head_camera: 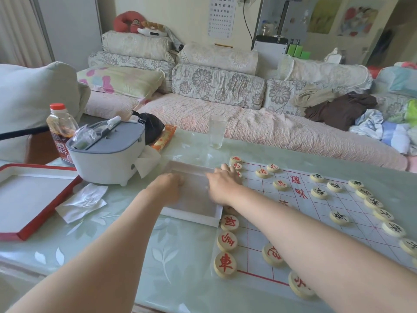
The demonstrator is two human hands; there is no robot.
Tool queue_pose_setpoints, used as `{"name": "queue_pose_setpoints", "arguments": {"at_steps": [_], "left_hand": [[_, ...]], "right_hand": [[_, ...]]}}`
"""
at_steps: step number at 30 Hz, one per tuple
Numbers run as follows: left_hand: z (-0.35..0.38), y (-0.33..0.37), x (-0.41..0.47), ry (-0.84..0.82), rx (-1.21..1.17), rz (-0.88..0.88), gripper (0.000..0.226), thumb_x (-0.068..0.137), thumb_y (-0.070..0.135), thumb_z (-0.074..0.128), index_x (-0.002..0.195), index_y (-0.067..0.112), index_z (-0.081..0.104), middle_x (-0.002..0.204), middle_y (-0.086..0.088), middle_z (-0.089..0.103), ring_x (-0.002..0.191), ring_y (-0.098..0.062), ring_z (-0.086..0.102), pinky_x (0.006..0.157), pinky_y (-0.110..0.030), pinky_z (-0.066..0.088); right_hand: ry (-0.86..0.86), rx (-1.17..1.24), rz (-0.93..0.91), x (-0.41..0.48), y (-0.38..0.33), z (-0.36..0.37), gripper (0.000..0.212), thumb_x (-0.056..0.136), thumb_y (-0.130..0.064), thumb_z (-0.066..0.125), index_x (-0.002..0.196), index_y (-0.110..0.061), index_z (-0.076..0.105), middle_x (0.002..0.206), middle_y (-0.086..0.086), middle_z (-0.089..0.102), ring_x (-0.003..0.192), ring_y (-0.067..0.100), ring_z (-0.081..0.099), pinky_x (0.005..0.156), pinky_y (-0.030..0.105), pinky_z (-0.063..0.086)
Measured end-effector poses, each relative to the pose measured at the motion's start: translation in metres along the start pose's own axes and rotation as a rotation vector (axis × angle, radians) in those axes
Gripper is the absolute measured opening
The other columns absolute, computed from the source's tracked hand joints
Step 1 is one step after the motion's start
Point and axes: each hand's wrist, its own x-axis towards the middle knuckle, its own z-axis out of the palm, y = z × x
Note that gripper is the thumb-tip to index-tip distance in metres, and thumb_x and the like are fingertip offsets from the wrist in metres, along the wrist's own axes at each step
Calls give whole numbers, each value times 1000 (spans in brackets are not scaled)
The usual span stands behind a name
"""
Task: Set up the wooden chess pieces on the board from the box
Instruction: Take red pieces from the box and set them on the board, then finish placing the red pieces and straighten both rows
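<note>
Broadly, the risk starts with the table point(176, 256), whose glossy cover gives the thin board point(347, 204) little to hold on: a push from either arm could slide the sheet and carry every set piece off its point. The right forearm point(316, 249) lies low across the board's near left part with red pieces showing on both sides of it, so dragging it back rather than lifting it would likely sweep them out of line. The box point(191, 219) sits on the table at the board's left edge, just beside the red row point(227, 241). Its uncovered floor shows no pieces, and shoving it sideways would knock that row. The left hand point(169, 185) is down inside the box, its fingers turned away and blurred, so I cannot tell whether it is curled on anything. The right hand point(223, 181) lies across the box's right rim and the board's edge. It is blurred too, and whether it pinches a piece or lies flat cannot be told; a hasty move there could scatter neighbours. The glass point(217, 132) stands near the board's far corner, at risk only from a long reach. The black pieces point(373, 202) lie well apart from both arms.
</note>
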Motion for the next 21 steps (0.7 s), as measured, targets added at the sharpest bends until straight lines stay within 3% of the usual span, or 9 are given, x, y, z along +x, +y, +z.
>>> {"name": "queue_pose_setpoints", "arguments": {"at_steps": [5, 7, 11, 14, 18, 21], "left_hand": [[0, 4, 0, 18, 20, 26, 35, 94, 32, 51, 123, 15, 60, 124, -11, 56, 118, -29, 48, 92, -30, 41], [-1, 5, -3, 14, -16, 23, 30, 92, 27, 56, 117, 13, 64, 113, -11, 55, 113, -27, 48, 91, -30, 43], [-4, 6, -6, 49, -70, 42, 32, 89, 33, 62, 118, 21, 65, 111, -2, 57, 115, -20, 49, 87, -25, 43], [-5, 7, -9, 31, -54, 37, 33, 85, 38, 64, 116, 26, 64, 115, 1, 62, 105, -21, 57, 82, -27, 47], [-6, 5, -9, -3, -23, 34, 32, 84, 31, 66, 116, 28, 62, 111, 3, 58, 92, -17, 52, 78, -28, 47], [-5, 3, -7, -45, -4, 20, 46, 81, 20, 70, 124, 27, 56, 121, -1, 57, 98, -20, 53, 82, -31, 49]], "right_hand": [[-109, 227, -68, -3, 4, -2, 40, 93, -44, 52, 124, -21, 60, 130, 12, 57, 127, 33, 46, 102, 38, 38], [-126, 318, -84, -7, 6, -5, 46, 97, -42, 51, 137, -21, 54, 139, 7, 55, 130, 29, 48, 103, 34, 40], [-89, 423, -99, -9, 6, -8, 40, 104, -28, 34, 139, -24, 53, 145, 2, 53, 134, 25, 47, 109, 35, 38], [-101, 408, -80, -10, 4, -4, 40, 104, -24, 33, 140, -28, 51, 145, 0, 53, 134, 25, 47, 108, 35, 39], [-148, 245, -43, -11, 1, -5, 50, 93, -7, 42, 139, -22, 51, 142, 10, 50, 133, 32, 43, 108, 41, 37], [-185, 222, -40, -14, -3, -3, 45, 92, -14, 43, 135, -18, 53, 135, 13, 48, 128, 36, 45, 104, 43, 39]]}}
